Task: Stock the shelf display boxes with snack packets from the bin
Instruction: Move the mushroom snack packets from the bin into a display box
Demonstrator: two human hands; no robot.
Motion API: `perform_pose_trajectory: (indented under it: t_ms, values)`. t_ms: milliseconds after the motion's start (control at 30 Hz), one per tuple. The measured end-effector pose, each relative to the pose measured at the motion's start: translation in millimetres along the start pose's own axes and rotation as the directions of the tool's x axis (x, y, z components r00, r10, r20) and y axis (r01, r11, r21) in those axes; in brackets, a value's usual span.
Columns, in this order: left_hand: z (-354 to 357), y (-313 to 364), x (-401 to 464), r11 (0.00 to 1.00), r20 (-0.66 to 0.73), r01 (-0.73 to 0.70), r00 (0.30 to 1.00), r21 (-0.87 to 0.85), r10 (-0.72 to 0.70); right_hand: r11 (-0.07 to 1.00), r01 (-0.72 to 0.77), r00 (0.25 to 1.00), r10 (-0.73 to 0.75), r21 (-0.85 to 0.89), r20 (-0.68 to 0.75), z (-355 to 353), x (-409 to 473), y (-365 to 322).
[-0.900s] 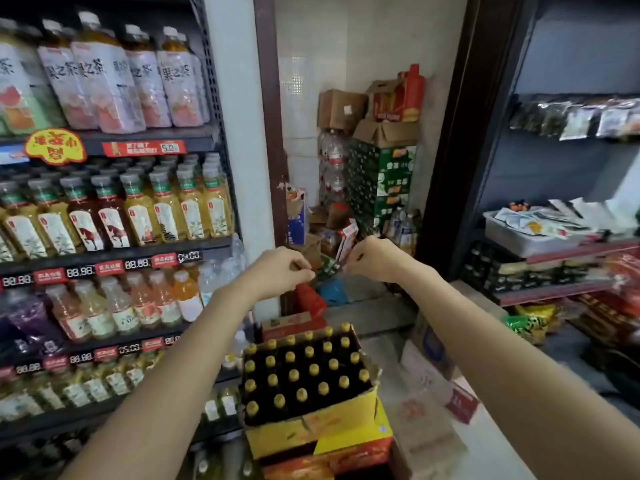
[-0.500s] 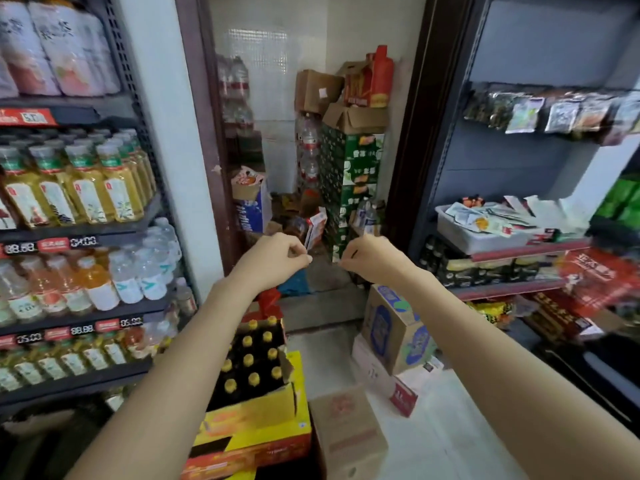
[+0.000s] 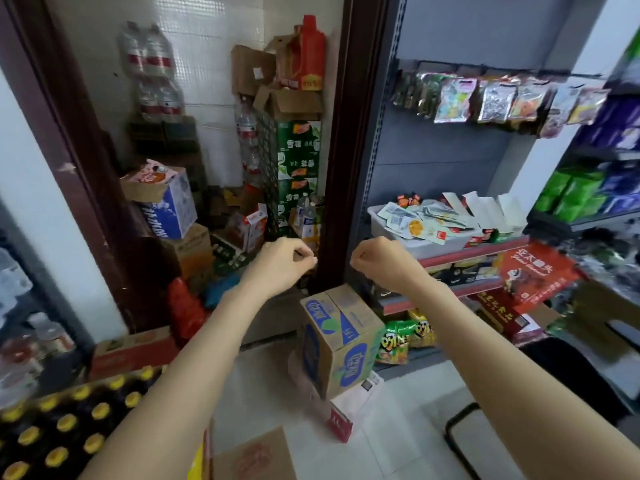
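Both hands are raised at chest height in front of a dark door frame (image 3: 332, 168), well short of the shelf. The left hand (image 3: 282, 263) is curled, thumb against fingertips; whether something small is pinched there cannot be told. The right hand (image 3: 375, 259) is curled into a loose fist, and nothing is seen in it.

The snack packets (image 3: 420, 223) lie heaped in a white bin (image 3: 429, 245) on the red-edged shelf (image 3: 478, 252), to the right of the right hand and slightly above it. Just beside the bin, further right, white display boxes (image 3: 485, 211) stand with flaps upright; their contents are hidden. More packets hang on hooks (image 3: 498, 98) above. On the floor below the hands sits a blue-printed carton (image 3: 341, 341), with chip bags (image 3: 405, 336) near it on the lowest shelf. A crate of yellow-capped bottles (image 3: 69, 427) is at the lower left.

The step in hand is judged to be the approach: no packet appears to be held, and the bin is not yet reached. The stocking itself seems barely begun or between packets; this cannot be decided from the one view.

For the next move, the right hand would need to be opened and carried rightward over the bin rim, so that a packet is taken from the top of the heap. The packet would then be set upright in a display box alongside. The loose pile may slide if it is pulled from below.
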State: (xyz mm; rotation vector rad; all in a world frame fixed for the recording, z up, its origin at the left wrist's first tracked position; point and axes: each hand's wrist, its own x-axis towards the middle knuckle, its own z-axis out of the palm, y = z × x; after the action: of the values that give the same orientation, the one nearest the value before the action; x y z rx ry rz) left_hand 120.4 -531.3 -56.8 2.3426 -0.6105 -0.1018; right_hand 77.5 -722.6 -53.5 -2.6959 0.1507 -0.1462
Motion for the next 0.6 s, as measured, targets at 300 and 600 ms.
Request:
perform_pose_trajectory:
  t_ms: [300,600]
  values:
    - [98,78,164,0.995,0.098,-0.008,0.995,-0.095,0.017,0.995,-0.096,0.995,0.096,0.03,-0.026,-57,100,159]
    - [195,135,320,0.99,0.054,0.101,0.994,-0.103,-0.096,0.995,-0.095,0.994,0.095,0.006,0.06,-94,228,318]
